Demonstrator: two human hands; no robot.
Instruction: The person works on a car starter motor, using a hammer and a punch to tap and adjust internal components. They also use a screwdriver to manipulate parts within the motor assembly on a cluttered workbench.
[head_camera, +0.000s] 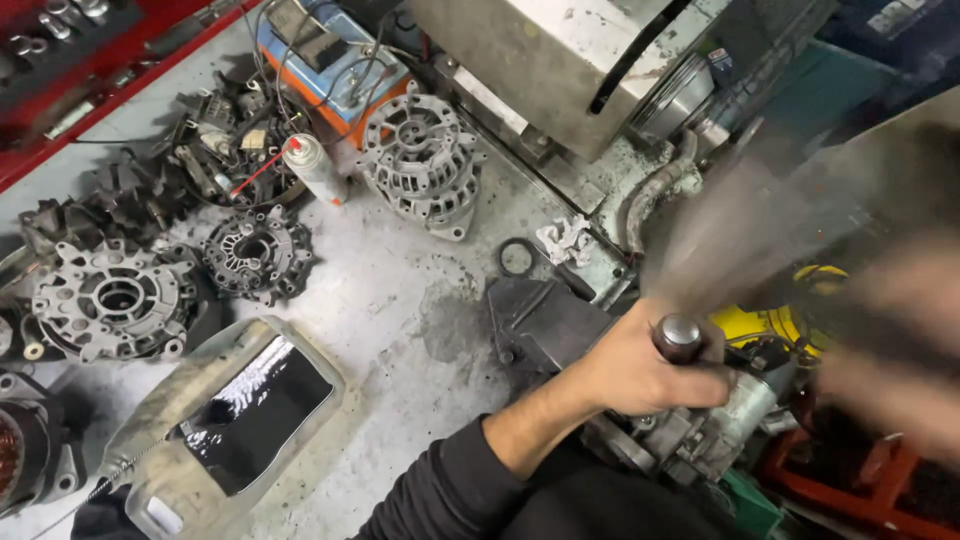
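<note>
At the far left edge a motor part with copper windings (18, 462) is cut off by the frame, and above it a grey alloy housing (112, 300) with a round centre bore lies on the stained workbench (400, 300), next to a darker, smaller plate (257, 254). Just below them sits a cut-open plastic jug (215, 420) lying on its side, holding a pool of glossy black liquid (oil or solvent, it is hard to tell which); a thin wire-handled brush (105, 485) reaches out from its lower left corner. Further back a white spray can (315, 168) with a red straw lies tilted beside a heap of dark parts, and a finned alternator casing (420, 160) stands near an orange-and-blue box (330, 60) whose top is cut off. Right of centre the left hand (650, 365), coming out of a dark sleeve, is closed tight around a round-topped metal handle (680, 338), pressed against a grimy alternator body (700, 430) that rests at the bench's right edge, partly hidden by the hand and forearm. Behind it a yellow object (760, 322) is mostly covered. The right hand (890, 340) is a smear of motion blur at the far right, so its grip cannot be made out, nor whatever the grey streak above it may be.
</note>
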